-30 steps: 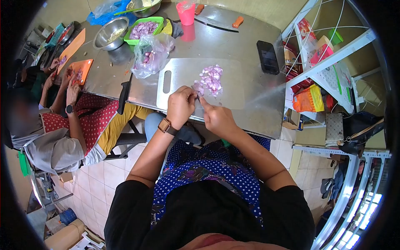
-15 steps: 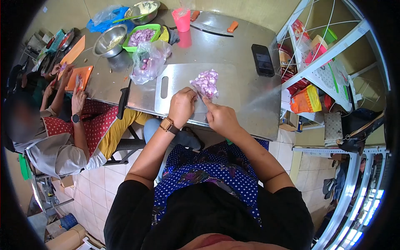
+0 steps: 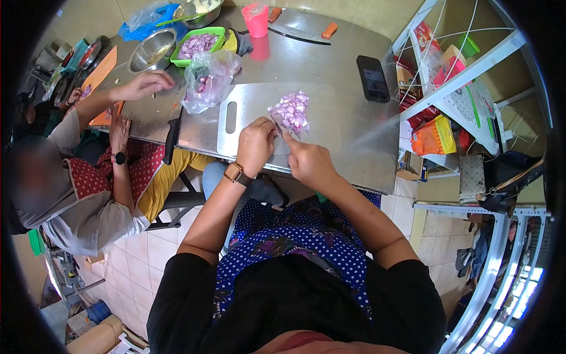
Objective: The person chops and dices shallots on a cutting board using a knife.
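Peeled purple shallots (image 3: 290,112) lie in a pile on a pale cutting board (image 3: 231,138) at the table's edge. My left hand (image 3: 256,144) is closed at the board's near side, its fingertips pinching a small piece that looks like a shallot, mostly hidden. Right beside those fingertips is the thin blade of a small knife (image 3: 279,127). My right hand (image 3: 312,164) wraps round its handle, which the fingers cover, with the index finger stretched along the blade.
Left of the board are a plastic bag of shallots (image 3: 203,88), a green basket (image 3: 221,40) and a steel bowl (image 3: 138,59). A black-handled knife (image 3: 171,141) juts over the edge. A phone (image 3: 372,79) lies right; a co-worker's hand (image 3: 144,85) is raised nearby.
The co-worker's one hand has lifted from the orange board and reached right toward the steel bowl. My hands stay at the same spot, with only a slight shift at the knife.
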A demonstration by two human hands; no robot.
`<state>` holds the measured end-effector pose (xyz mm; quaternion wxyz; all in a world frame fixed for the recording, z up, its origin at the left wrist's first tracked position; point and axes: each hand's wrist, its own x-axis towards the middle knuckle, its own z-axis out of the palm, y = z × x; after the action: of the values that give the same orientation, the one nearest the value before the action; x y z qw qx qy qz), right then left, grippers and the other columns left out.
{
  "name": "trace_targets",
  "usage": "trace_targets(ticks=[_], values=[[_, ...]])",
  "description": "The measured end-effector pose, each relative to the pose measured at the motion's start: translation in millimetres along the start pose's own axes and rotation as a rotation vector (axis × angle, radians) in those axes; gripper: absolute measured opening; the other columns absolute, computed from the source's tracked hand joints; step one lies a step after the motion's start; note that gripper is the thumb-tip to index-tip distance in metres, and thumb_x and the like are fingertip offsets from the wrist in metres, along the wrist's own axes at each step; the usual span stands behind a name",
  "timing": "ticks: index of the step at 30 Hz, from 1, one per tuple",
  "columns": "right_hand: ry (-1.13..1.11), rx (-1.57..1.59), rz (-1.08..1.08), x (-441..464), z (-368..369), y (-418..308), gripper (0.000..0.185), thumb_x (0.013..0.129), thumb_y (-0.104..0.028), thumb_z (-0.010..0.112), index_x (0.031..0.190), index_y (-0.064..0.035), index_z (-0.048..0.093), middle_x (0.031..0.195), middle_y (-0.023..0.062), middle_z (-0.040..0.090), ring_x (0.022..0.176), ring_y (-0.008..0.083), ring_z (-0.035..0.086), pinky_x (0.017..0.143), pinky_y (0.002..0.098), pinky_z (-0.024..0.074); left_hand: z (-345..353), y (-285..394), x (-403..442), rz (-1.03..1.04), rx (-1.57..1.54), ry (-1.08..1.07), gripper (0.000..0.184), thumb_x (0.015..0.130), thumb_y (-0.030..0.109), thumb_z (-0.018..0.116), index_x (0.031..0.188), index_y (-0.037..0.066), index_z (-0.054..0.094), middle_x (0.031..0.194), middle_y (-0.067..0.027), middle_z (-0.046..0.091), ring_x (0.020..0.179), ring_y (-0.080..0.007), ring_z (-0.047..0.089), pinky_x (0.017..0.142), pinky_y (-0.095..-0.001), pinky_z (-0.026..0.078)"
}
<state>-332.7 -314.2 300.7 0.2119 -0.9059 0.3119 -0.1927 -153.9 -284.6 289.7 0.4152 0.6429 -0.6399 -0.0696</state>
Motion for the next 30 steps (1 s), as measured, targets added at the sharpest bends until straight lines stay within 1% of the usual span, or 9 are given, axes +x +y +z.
trace_targets(ticks=[3,5,8,11,15,21,23,26,30], values=[[-0.043,-0.038,0.021,5.2,2.4,-0.7,0.053,0.081,-0.012,0.057,0.133,-0.0002,0.053,0.080,0.0181,0.067,0.067,0.0363,0.066,0.063,0.0496,0.0518,0.1,-0.4,-0.6,-0.005,-0.012,0.002,0.007,0.075,-0.005,0.064,0.080,-0.001,0.066,0.082,-0.0143,0.065,0.073,-0.0354,0.064,0.067,-0.0414,0.052],[-0.081,-0.056,0.071,-11.4,-2.0,-1.4,0.048,0.083,-0.010,0.058,0.131,-0.0031,0.057,0.081,0.0179,0.068,0.069,0.0358,0.066,0.063,0.0461,0.0519,0.3,-1.0,-0.7,-0.008,-0.024,0.011,0.007,0.075,-0.005,0.065,0.080,-0.001,0.066,0.082,-0.0143,0.065,0.073,-0.0356,0.064,0.067,-0.0415,0.052],[-0.114,-0.014,0.069,-20.3,-11.5,0.3,0.051,0.082,-0.012,0.056,0.132,0.0001,0.054,0.078,0.0190,0.067,0.067,0.0362,0.066,0.062,0.0490,0.0517,1.4,-1.1,-1.0,-0.012,-0.023,0.021,0.007,0.075,-0.005,0.065,0.081,-0.001,0.066,0.082,-0.0143,0.065,0.073,-0.0359,0.064,0.067,-0.0415,0.052],[-0.013,-0.001,0.018,-2.6,-2.1,-1.2,0.051,0.082,-0.012,0.056,0.132,-0.0006,0.054,0.079,0.0192,0.067,0.067,0.0364,0.066,0.062,0.0486,0.0520,0.7,0.3,-0.5,-0.006,0.005,0.020,0.007,0.075,-0.004,0.065,0.081,-0.001,0.066,0.083,-0.0145,0.065,0.074,-0.0360,0.064,0.068,-0.0414,0.052],[-0.023,0.022,0.010,8.1,8.9,2.5,0.051,0.082,-0.012,0.056,0.133,-0.0018,0.054,0.080,0.0196,0.068,0.069,0.0367,0.066,0.063,0.0485,0.0519,-0.7,1.2,-1.4,-0.024,0.003,0.011,0.007,0.075,-0.004,0.065,0.082,-0.001,0.066,0.084,-0.0147,0.065,0.074,-0.0357,0.064,0.068,-0.0414,0.052],[-0.090,-0.024,0.058,-17.1,-5.7,-1.9,0.052,0.081,-0.010,0.057,0.131,0.0037,0.053,0.076,0.0179,0.067,0.066,0.0367,0.066,0.062,0.0481,0.0521,-1.5,1.0,-0.6,-0.043,-0.026,0.016,0.008,0.074,-0.005,0.065,0.081,-0.001,0.067,0.083,-0.0142,0.066,0.073,-0.0356,0.064,0.067,-0.0408,0.052],[0.031,0.027,0.017,-11.1,-1.6,-0.4,0.050,0.082,-0.007,0.057,0.132,-0.0014,0.055,0.080,0.0173,0.068,0.067,0.0359,0.065,0.062,0.0462,0.0520,-1.0,0.4,0.0,-0.037,-0.029,0.027,0.008,0.074,-0.005,0.065,0.081,-0.001,0.067,0.083,-0.0141,0.066,0.073,-0.0355,0.064,0.067,-0.0406,0.052],[0.003,0.027,-0.013,7.6,7.5,1.9,0.052,0.082,-0.011,0.057,0.132,0.0023,0.053,0.079,0.0181,0.068,0.066,0.0362,0.066,0.061,0.0467,0.0525,-0.7,0.0,-2.0,-0.031,-0.023,0.035,0.007,0.074,-0.005,0.065,0.080,-0.001,0.066,0.082,-0.0138,0.066,0.072,-0.0353,0.064,0.066,-0.0405,0.052],[-0.050,-0.033,0.017,3.0,6.8,-0.9,0.051,0.082,-0.011,0.057,0.132,0.0019,0.054,0.080,0.0190,0.067,0.066,0.0362,0.066,0.061,0.0467,0.0525,-0.4,-0.4,-1.0,-0.033,-0.038,0.036,0.007,0.075,-0.005,0.065,0.080,0.000,0.066,0.082,-0.0140,0.065,0.072,-0.0351,0.064,0.065,-0.0407,0.052]])
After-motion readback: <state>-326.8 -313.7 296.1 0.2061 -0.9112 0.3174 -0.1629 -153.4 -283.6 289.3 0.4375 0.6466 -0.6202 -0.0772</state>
